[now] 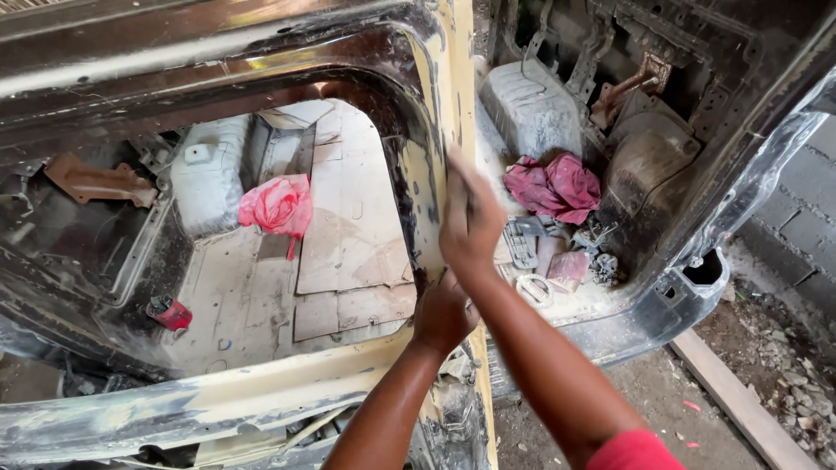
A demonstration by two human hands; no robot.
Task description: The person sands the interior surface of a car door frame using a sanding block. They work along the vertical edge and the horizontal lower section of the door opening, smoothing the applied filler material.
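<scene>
A stripped car body's centre pillar (424,187) stands in front of me, coated in yellowish filler with dark scraped patches. My right hand (471,222) lies flat against the pillar's edge about halfway up, fingers pointing up; anything under its palm is hidden. My left hand (444,313) is curled around the pillar just below it, near the sill (218,400). A red sleeve (634,453) shows on my right arm.
Inside the shell lie flat cardboard sheets (348,226), a pink rag (279,204), a darker red rag (554,187), a small red can (170,312) and loose plastic parts (535,261). Outside at the right are a wooden plank (740,405), rubble and a block wall (805,222).
</scene>
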